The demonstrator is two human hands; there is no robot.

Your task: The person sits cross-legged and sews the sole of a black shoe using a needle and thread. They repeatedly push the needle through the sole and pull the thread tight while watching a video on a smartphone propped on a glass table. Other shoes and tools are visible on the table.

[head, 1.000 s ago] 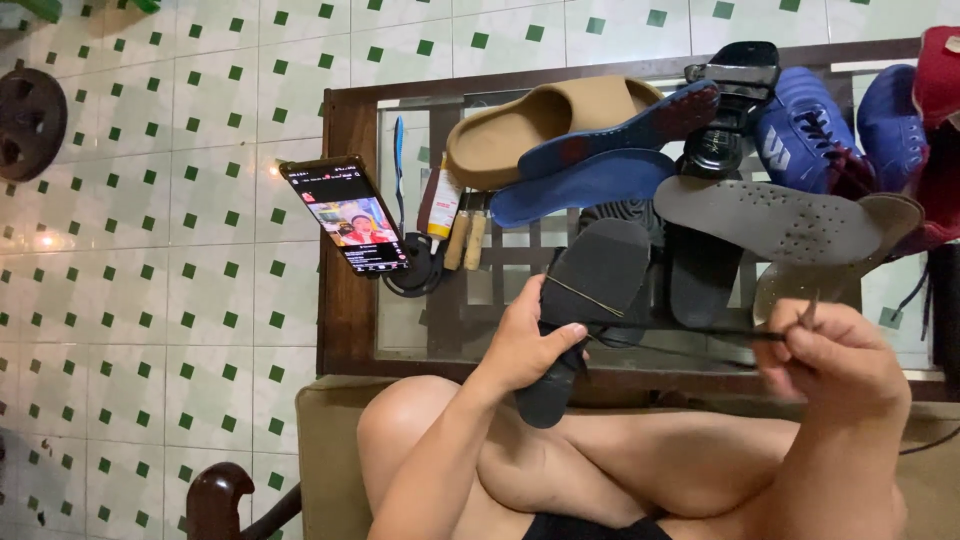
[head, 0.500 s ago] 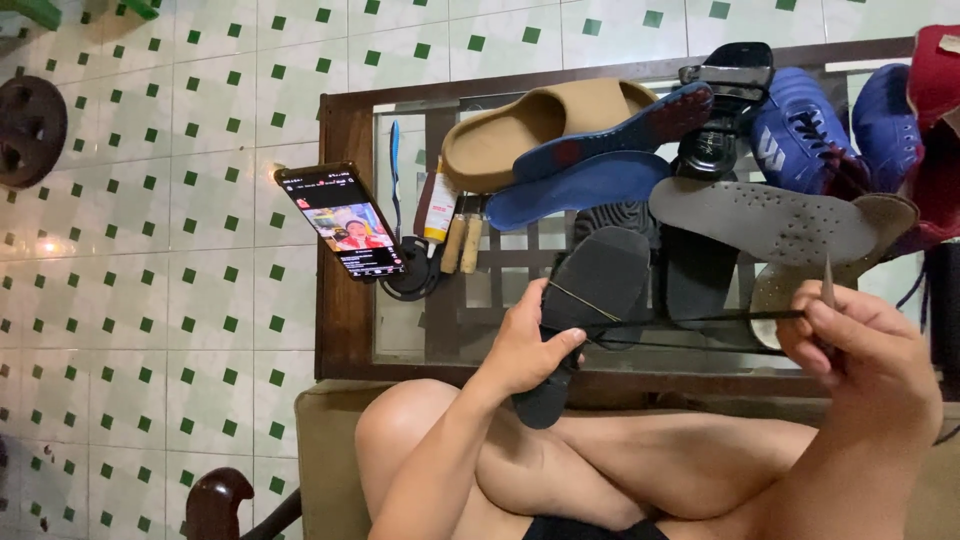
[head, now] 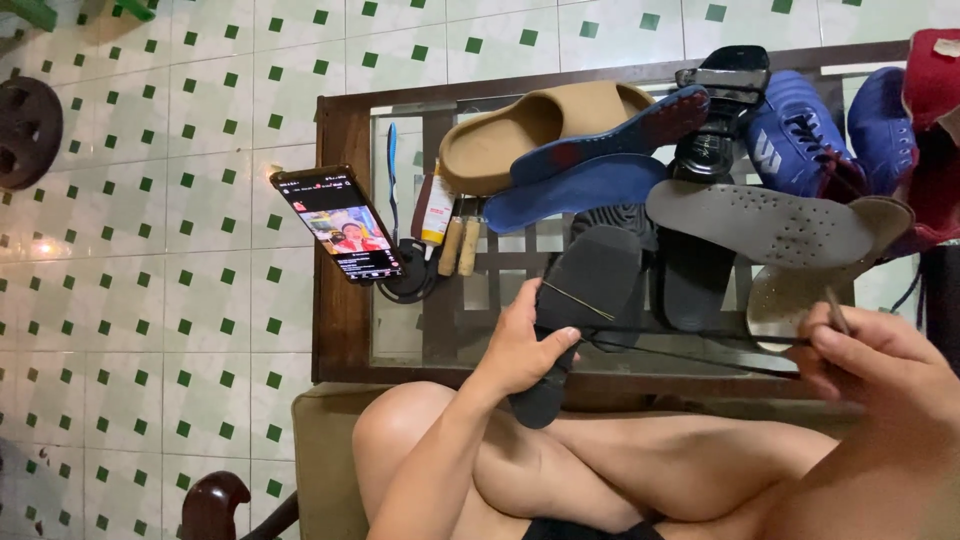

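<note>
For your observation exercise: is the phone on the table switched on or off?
On. The phone, propped tilted at the table's left edge, has a lit screen showing a colourful picture.

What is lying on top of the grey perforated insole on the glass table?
Nothing rests on the grey perforated insole; its dotted face is bare. It lies over a black sandal and a tan insole, covering part of each. What is under its middle cannot be seen.

Bare forearms, no sleeves, no watch or rings on left hand (head: 520, 345) or right hand (head: 880, 365). Bare thighs, with dark shorts edge at bottom.
</note>
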